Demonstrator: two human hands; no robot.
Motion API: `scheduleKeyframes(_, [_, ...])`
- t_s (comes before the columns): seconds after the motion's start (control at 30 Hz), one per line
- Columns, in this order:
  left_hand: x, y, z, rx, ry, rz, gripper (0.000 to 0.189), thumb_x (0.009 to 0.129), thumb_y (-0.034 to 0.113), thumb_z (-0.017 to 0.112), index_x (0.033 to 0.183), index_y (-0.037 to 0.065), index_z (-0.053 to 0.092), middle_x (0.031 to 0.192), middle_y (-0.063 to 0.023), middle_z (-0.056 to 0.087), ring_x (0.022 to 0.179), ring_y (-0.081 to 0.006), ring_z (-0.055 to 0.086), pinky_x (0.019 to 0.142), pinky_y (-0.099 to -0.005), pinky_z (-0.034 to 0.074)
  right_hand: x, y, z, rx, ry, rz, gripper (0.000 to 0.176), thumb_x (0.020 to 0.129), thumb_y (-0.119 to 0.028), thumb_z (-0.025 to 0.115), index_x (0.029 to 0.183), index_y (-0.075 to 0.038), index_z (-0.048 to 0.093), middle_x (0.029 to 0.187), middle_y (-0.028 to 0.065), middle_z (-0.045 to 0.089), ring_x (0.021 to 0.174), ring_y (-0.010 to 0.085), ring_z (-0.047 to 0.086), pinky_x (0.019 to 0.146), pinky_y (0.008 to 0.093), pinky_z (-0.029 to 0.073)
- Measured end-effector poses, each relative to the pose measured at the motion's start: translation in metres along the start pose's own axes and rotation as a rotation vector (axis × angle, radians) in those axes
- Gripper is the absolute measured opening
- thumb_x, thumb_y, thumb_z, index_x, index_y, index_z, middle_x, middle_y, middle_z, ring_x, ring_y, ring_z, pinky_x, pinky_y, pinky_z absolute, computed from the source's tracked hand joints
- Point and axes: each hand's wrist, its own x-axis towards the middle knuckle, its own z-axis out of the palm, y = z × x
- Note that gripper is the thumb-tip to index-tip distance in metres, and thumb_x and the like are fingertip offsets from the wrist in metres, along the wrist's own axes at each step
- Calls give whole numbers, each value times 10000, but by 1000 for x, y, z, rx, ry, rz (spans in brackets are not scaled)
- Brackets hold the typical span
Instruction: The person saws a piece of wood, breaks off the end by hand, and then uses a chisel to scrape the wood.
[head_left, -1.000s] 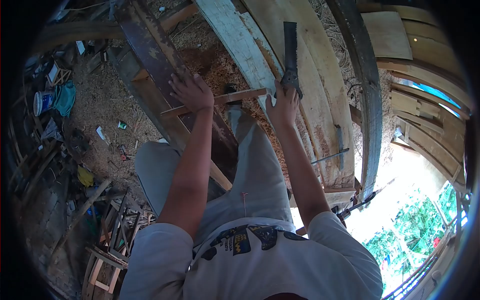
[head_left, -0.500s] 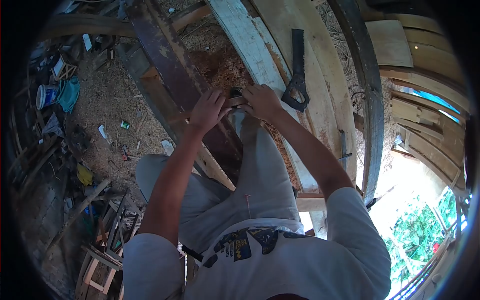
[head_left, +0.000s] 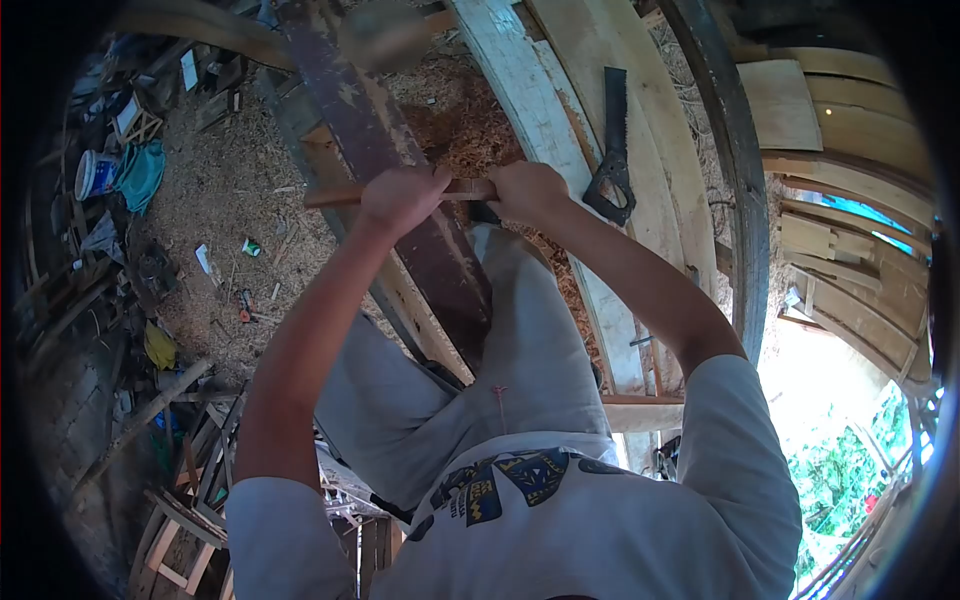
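Observation:
A narrow wooden strip (head_left: 335, 196) runs level between my two hands, above a dark reddish-brown plank (head_left: 365, 130). My left hand (head_left: 403, 196) is closed round its middle, and the strip's left end sticks out past it. Closed near the right end is my right hand (head_left: 526, 190), its fingers mostly hidden behind the knuckles. A short stretch of the strip with a mark across it shows between the hands. Just right of my right hand lies a pale, worn board (head_left: 530, 100). Farther right, a handsaw (head_left: 612, 150) with a dark handle rests on wide light boards (head_left: 650, 130).
A dark curved beam (head_left: 740, 180) stands to the right. Wood shavings (head_left: 230, 230) cover the ground, with a white bucket (head_left: 97, 173) and a teal cloth (head_left: 140, 178) at the left. Scrap wood (head_left: 185, 540) is piled lower left. A blurred brown shape (head_left: 383, 35) shows at the top.
My hands have moved slightly apart, and more of the wooden strip shows, reaching left past my left hand. The view has shifted a little, and a blurred brown shape has appeared at the top.

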Motion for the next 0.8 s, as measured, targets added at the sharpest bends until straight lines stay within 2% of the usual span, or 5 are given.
scheduleKeyframes(0.2, [-31, -12, -28, 52, -200, 18, 229, 996, 308, 690, 1161, 154, 648, 933, -79, 775, 879, -344, 784, 720, -517, 625, -2, -28, 20, 243, -139, 12, 285, 833, -286, 729, 985, -52, 786, 871, 202, 770, 813, 378, 765, 733, 521, 590])
scheduleKeyframes(0.47, [-66, -11, -24, -6, -152, 100, 277, 944, 407, 754, 1064, 168, 681, 855, -78, 747, 818, -314, 780, 674, -485, 628, -28, -50, 31, 583, -343, 43, 323, 887, -363, 751, 852, -47, 692, 575, 19, 500, 470, 154, 514, 425, 352, 405])
scheduleKeyframes(0.53, [-79, -12, -7, 101, 262, 146, 284, 917, 389, 785, 1007, 141, 679, 832, -78, 741, 817, -301, 780, 691, -462, 635, -29, -47, 26, 632, -446, 66, 321, 889, -367, 749, 858, -51, 703, 588, 20, 507, 467, 154, 509, 427, 357, 404])
scheduleKeyframes(0.7, [-94, -8, 28, 11, 49, 5, 240, 883, 328, 812, 975, 122, 729, 819, -87, 748, 809, -296, 778, 707, -461, 639, -25, -64, 32, 488, -534, 105, 319, 886, -363, 744, 937, -49, 772, 690, 90, 647, 557, 216, 647, 518, 412, 521])
scheduleKeyframes(0.8, [-90, -9, 36, -7, -1, -33, 200, 885, 303, 802, 971, 126, 769, 829, -88, 760, 807, -298, 778, 706, -469, 639, -32, -83, 30, 43, -218, 49, 365, 884, -343, 736, 1083, -44, 802, 879, 162, 769, 787, 302, 777, 717, 472, 618])
